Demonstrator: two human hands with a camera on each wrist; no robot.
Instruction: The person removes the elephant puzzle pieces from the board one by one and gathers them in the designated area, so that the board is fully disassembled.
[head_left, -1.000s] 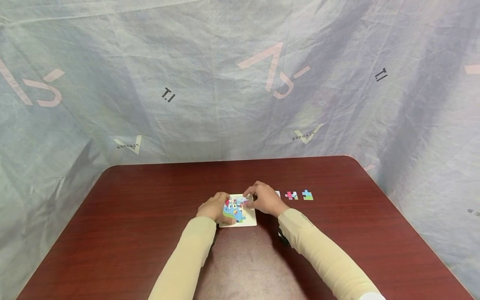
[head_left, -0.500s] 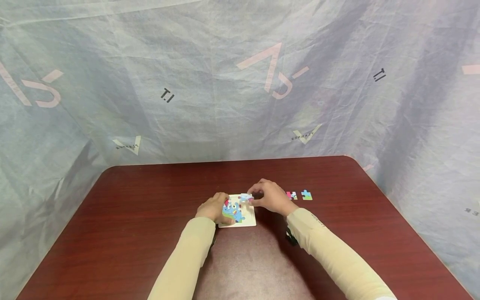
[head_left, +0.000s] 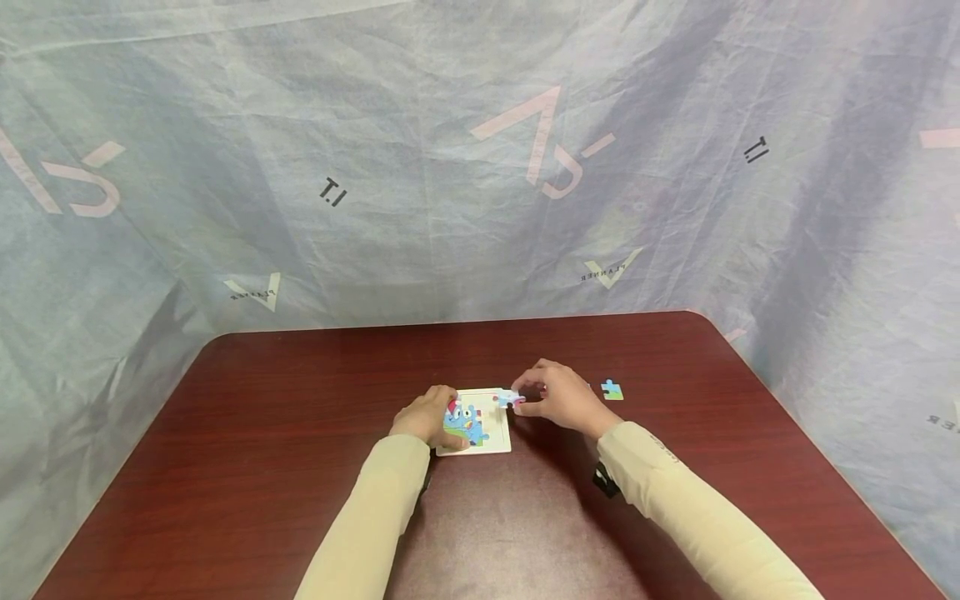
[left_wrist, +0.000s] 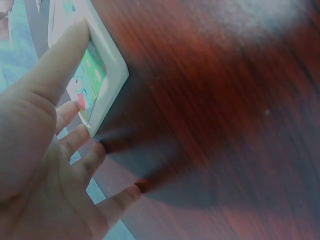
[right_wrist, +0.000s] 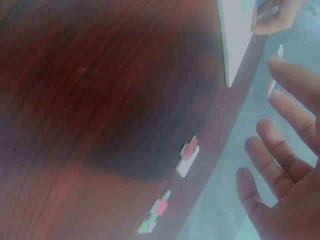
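Note:
My left hand (head_left: 425, 417) grips the left side of a white puzzle board (head_left: 496, 438), thumb over its near part and fingertips by its far left edge. In the left wrist view the straight thumb of that hand (left_wrist: 37, 130) lies across the board's rim (left_wrist: 114, 82). Joined pieces with a blue cartoon figure (head_left: 468, 423) fill part of the board. Between thumb and index finger, my right hand (head_left: 562, 398) pinches a pale blue and pink piece (head_left: 507, 399) above the board's far right corner. The right wrist view shows this piece (right_wrist: 274, 75) edge-on.
A blue and green piece (head_left: 612, 390) lies on the dark red table (head_left: 300, 433), right of my right hand. The right wrist view shows two loose pieces, one nearer the board (right_wrist: 188, 157) and one farther off (right_wrist: 155, 212). A grey cloth (head_left: 420, 208) hangs behind the table.
My right hand has moved right, bringing the pinched piece from over the board's middle to its far right corner. It now covers loose pieces seen before. My left hand stays in place.

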